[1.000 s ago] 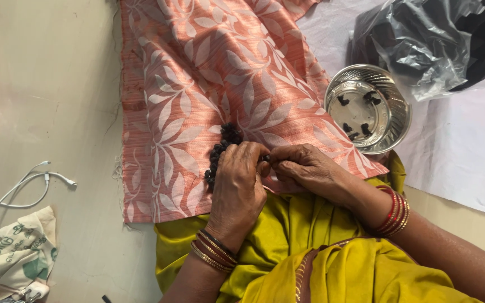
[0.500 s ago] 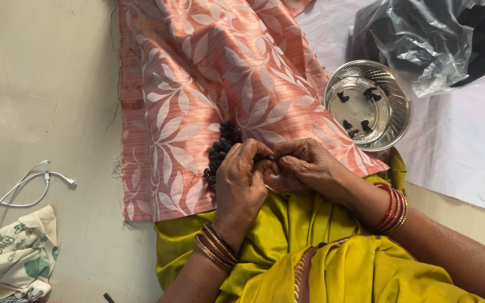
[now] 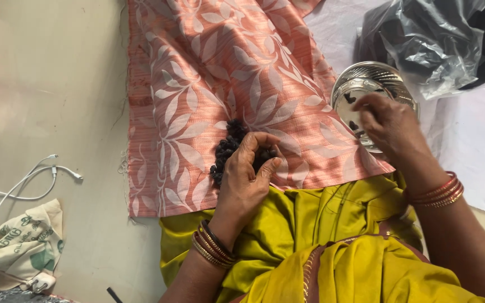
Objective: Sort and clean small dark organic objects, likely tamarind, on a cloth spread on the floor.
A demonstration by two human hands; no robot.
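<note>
Two hands noted. Nearest: yellow-green garment [image 3: 321, 247] across lap, bangles on both wrists. Left hand [image 3: 248, 179] resting on pink leaf-patterned cloth [image 3: 225, 73], fingers curled, pinching dark beaded string [image 3: 228, 148] bunched on the cloth. Right hand [image 3: 391, 126] reaching over steel bowl [image 3: 366, 78], fingertips at small dark pieces inside; grip cannot be told. Farther: clear plastic bag [image 3: 439, 39] of dark material. Left: white cable [image 3: 29, 182] on floor.

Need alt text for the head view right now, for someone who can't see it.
The left hand pinches small dark beads heaped on peach leaf-patterned cloth, while the right hand reaches into a round steel bowl.
</note>
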